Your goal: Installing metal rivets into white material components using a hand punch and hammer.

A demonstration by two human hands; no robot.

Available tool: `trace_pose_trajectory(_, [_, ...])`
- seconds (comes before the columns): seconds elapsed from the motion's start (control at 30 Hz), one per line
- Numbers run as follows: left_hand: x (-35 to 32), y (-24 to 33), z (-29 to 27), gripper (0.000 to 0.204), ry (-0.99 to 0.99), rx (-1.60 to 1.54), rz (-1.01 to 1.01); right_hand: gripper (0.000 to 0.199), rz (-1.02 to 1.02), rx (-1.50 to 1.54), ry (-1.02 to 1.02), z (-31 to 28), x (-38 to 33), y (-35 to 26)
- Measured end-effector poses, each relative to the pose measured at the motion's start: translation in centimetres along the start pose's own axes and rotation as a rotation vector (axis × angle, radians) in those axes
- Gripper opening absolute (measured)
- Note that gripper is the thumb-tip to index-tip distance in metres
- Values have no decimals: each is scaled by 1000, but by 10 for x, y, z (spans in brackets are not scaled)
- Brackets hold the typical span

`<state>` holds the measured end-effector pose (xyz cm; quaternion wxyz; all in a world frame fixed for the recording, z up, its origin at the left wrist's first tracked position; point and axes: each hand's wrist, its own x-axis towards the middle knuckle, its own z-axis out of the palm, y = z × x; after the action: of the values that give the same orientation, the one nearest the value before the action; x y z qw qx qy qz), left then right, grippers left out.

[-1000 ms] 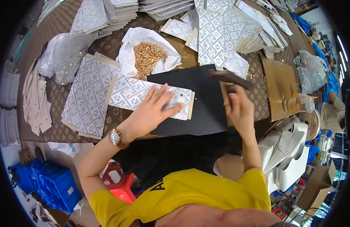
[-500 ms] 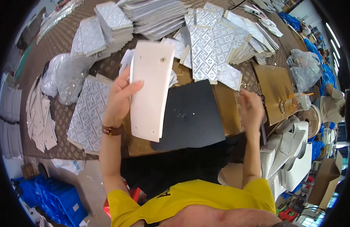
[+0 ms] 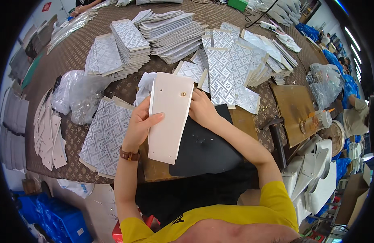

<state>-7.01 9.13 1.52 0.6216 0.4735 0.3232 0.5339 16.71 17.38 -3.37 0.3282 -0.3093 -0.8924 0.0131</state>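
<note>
My left hand [image 3: 142, 126] holds a tapered cream panel [image 3: 169, 125] upright by its left edge, thumb across the front. Small holes dot the panel, and a brass-coloured rivet [image 3: 183, 94] sits near its upper right corner. My right hand [image 3: 204, 108] is bent in at the panel's upper right edge, beside the rivet. Its fingertips are curled and pass behind the panel, so what they grip is hidden. Under the panel lies a black sheet [image 3: 209, 150] on a brown board [image 3: 156, 170], with a few tiny bits on top.
A hammer [image 3: 278, 146] lies to the right, near small brass pieces [image 3: 263, 108]. Grey-patterned panels [image 3: 171, 34] are stacked at the back, with more fanned out [image 3: 221, 69]. Clear plastic bags [image 3: 81, 95] and cream pieces [image 3: 49, 131] lie left. A clear jar [image 3: 325, 119] stands right.
My right hand has moved left from the small brass pieces to the panel's upper right edge, uncovering the hammer. The panel in my left hand now appears slightly lower and further right.
</note>
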Motion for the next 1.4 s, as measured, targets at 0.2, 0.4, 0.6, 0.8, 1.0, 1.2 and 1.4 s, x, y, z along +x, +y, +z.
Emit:
trace_pose_trajectory(0.2, [-4,1,0,63,-19,-2,40,15,-2,-17,19,-4,0,-4])
trace_pose_trajectory(0.4, [-2,-10,1,58,24,-41,39,13,54,94,43,-10,2,3])
trace_pose_trajectory(0.6, [6,-17,-22,47,223,-506,-43,23,233,439,-132,-74,5,-17])
trace_pose_trajectory(0.8, [3,-21,-27,42,200,-811,31,24,-31,183,-274,-92,-56,-41])
trace_pose_trajectory(1.0, [-6,-23,-29,43,152,-900,100,31,-107,-62,-201,-98,-87,-63])
trace_pose_trajectory(1.2, [-2,0,-22,46,131,-951,9,37,66,-2,-143,-98,-109,-63])
trace_pose_trajectory(1.4, [-9,-26,-57,50,115,-950,54,43,128,-39,-190,-94,-105,-70])
